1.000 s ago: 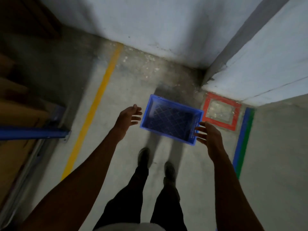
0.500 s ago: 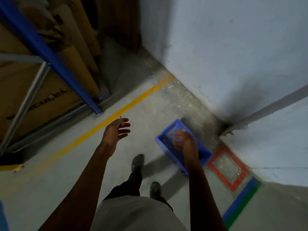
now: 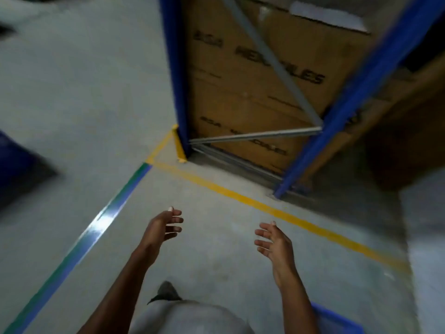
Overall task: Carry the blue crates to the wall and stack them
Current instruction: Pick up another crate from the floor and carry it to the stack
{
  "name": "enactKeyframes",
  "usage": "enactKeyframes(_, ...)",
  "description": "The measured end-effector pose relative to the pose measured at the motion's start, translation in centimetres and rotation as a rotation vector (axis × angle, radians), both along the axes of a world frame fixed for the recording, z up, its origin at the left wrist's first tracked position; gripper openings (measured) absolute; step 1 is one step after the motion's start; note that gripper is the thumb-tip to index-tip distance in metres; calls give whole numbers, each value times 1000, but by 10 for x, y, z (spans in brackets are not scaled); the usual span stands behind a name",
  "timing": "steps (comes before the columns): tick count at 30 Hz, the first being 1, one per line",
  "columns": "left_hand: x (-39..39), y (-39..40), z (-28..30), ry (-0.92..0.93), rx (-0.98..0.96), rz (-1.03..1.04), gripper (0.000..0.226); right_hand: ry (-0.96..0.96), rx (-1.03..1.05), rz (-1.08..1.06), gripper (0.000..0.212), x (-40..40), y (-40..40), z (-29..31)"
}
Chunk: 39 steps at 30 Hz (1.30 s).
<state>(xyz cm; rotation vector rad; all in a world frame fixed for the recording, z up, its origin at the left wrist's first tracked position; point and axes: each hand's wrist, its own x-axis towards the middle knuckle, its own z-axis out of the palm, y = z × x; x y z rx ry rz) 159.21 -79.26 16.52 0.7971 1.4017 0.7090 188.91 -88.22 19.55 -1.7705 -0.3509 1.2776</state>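
Both hands hover empty over the concrete floor (image 3: 216, 261), left hand (image 3: 160, 229) and right hand (image 3: 277, 244) with fingers loosely spread; a blue crate (image 3: 337, 321) (only a corner shows) sits behind the right arm.

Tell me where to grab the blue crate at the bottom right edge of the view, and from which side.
Only a corner of the blue crate shows, behind the right forearm. Judging by that raised rim, grip the rim on two opposite sides from above, left hand and right hand together. Both are empty now. Handles are not visible.
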Motion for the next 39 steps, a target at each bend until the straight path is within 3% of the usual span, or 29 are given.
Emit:
enactKeyframes(9,-258,50,21,-7,62,499,37,80,9,470,37,-260,200,-6)
enactKeyframes(18,-416,108,-5,-113,-8,972,40,38,19,879,31,-462,364,-22)
enactKeyframes(28,-562,219,-1,-177,-57,1277,41,30,25,1233,27,-694,576,-15)
enactKeyframes(32,-623,254,-2,-372,30,1467,43,63,-11,1296,30,-785,631,-12)
enactKeyframes(39,-784,330,-34,-375,-11,1476,44,50,-35,1346,30,-957,704,-35)
